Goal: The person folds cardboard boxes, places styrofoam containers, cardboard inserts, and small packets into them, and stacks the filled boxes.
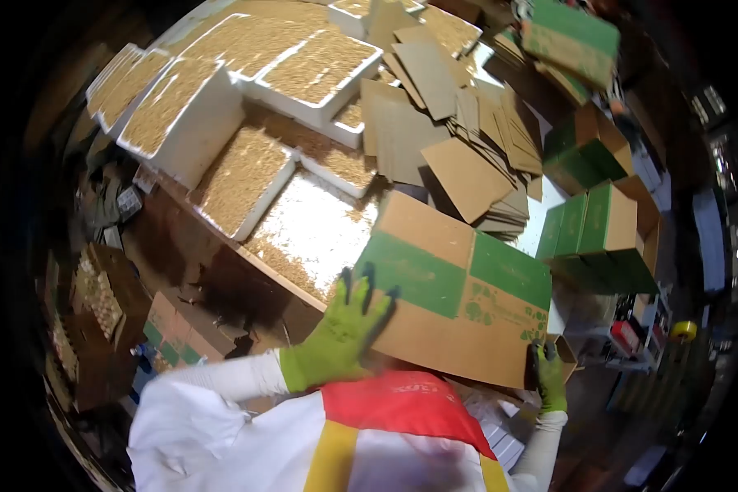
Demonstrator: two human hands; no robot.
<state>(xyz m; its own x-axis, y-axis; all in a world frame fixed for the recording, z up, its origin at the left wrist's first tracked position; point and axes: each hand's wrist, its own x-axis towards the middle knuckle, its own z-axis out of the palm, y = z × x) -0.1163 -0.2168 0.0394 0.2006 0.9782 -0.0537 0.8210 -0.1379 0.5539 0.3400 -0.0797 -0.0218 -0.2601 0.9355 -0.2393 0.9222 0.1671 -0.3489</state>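
Note:
A brown and green cardboard box [435,295], folded flat or nearly so, lies in front of my body. My left hand [344,332], in a yellow-green glove with dark fingertips, is spread at the cardboard's left edge. At the lower right corner, my right hand [549,373] wears a matching glove; its fingers curl over the cardboard's edge and the thumb is hidden behind it. Just beyond my left hand is a white tray surface [320,217] with brown grainy material scattered along its side.
White foam trays [197,135] filled with brown grainy material stand at the back left. Loose cardboard sheets [426,74] pile up at the back. Green and brown boxes [603,225] stand on the right. Lower left, an open box [98,295] holds small pale items.

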